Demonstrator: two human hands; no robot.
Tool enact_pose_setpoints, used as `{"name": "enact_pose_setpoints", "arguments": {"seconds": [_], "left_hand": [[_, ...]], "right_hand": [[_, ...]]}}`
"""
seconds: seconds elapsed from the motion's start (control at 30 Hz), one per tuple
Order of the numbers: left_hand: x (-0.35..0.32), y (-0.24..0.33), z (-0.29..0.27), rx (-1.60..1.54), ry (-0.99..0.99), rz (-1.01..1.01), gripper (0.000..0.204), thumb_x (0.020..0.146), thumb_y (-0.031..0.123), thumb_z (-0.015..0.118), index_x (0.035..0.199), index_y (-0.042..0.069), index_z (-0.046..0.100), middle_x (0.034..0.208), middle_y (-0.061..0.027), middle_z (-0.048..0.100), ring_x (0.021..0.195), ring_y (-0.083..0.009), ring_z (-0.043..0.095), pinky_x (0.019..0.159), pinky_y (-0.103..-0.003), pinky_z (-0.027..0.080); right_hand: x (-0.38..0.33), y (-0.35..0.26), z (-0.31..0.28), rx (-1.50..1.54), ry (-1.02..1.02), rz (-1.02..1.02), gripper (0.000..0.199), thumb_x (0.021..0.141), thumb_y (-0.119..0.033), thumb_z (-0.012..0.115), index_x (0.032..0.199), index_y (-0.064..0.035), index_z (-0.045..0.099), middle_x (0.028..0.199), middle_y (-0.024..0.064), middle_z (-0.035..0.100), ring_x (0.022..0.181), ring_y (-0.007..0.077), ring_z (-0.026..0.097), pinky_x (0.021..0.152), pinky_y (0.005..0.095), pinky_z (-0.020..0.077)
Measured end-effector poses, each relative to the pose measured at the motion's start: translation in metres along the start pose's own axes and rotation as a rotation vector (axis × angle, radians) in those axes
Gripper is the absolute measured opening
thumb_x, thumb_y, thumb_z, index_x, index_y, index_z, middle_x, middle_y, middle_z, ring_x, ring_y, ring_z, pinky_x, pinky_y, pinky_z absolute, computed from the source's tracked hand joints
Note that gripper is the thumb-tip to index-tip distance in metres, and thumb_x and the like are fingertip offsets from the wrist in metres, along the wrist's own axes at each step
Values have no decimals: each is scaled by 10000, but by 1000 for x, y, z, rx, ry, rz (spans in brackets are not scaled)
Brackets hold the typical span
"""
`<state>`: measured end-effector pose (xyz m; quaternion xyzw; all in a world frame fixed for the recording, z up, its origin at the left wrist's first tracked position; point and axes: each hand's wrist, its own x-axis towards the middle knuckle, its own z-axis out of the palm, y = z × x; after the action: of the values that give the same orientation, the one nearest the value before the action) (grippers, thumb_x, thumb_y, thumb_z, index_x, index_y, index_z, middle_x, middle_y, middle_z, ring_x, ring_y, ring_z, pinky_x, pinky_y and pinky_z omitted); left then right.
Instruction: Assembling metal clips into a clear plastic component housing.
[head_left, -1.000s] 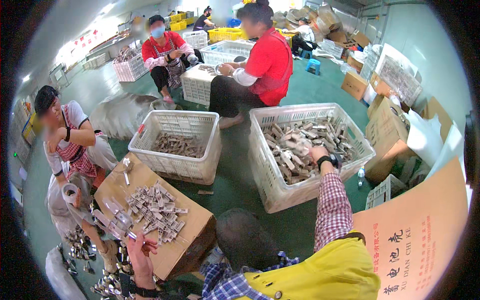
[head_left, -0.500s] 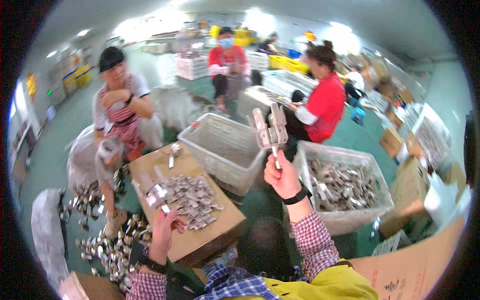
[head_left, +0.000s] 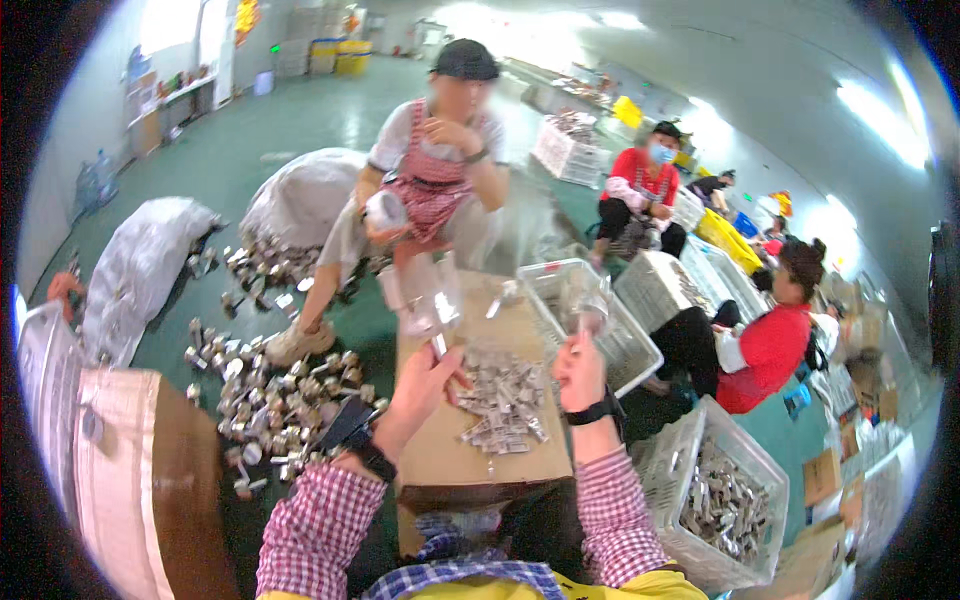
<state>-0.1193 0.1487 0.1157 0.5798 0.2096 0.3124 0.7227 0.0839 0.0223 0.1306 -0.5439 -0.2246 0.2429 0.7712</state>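
Observation:
My left hand (head_left: 424, 388) is closed around the thin stem of a shiny metal part with several flat prongs (head_left: 432, 300), held upright above the cardboard box (head_left: 428, 440). To its right, my right hand (head_left: 579, 376) grips the stem of a similar pronged metal part (head_left: 588, 312), smeared by motion. Between and below my hands, a pile of small flat metal pieces (head_left: 505, 400) lies on the box top. Another stemmed metal part (head_left: 503, 298) rests near the box's far edge.
A white crate (head_left: 640, 350) stands right of the box, and a crate of metal pieces (head_left: 690, 450) sits nearer. Stemmed metal parts (head_left: 290, 400) cover the floor at left. A co-worker (head_left: 440, 170) sits facing me; another, in red (head_left: 770, 350), sits at right.
My view has swung left, so the box now lies ahead of me. My right hand has come down and in towards the left hand, its metal part still held. The left hand keeps its part.

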Motion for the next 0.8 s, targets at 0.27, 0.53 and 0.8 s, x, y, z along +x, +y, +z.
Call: {"name": "enact_pose_setpoints", "arguments": {"seconds": [0.27,0.53,0.8], "left_hand": [[2,3,-17,214,333,49,242,942,245,495,919,5,479,596,-76,557,473,-160,535,450,-297,435],[5,-16,-30,929,432,309,203,843,142,516,1021,75,588,786,-154,624,767,-348,587,699,-453,461],[26,-17,-65,1118,612,784,217,759,63,591,972,98,587,906,-93,619,827,-303,587,794,-388,446]], "right_hand": [[6,33,-5,27,88,148,315,990,-359,392,797,-112,430,564,-37,357,463,54,327,414,216,266],[-22,20,5,-184,-103,-195,258,997,-293,410,878,-73,472,668,22,522,501,103,445,485,242,380],[-23,40,-13,-443,-160,-301,181,964,-192,481,949,-14,513,729,69,619,572,150,597,533,283,468]]}}
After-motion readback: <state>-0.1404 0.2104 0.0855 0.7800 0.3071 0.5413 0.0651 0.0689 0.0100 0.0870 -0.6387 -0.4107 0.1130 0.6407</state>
